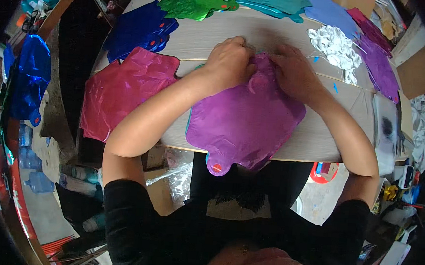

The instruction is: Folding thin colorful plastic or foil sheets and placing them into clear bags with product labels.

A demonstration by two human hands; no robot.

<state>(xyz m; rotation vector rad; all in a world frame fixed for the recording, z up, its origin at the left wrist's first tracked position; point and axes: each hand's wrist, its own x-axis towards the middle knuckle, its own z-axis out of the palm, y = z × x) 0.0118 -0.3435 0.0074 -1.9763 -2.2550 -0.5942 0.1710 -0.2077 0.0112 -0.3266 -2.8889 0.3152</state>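
Looks mid-step on purple foil (245, 117), with left hand (231, 60) and right hand (295, 73) half-curled at narrow end (can't confirm grip); unfinished.

I see a pale, wood-grained table (194, 40) with a seam running across its top. The room around it is crowded: brown cardboard (419, 73) on the right, bluish clear plastic bottles (37, 183) on the left, a red tub (317, 179) below. Pale floor (328, 202) shows between. Light reaches the tabletop; past its left edge everything darkens.
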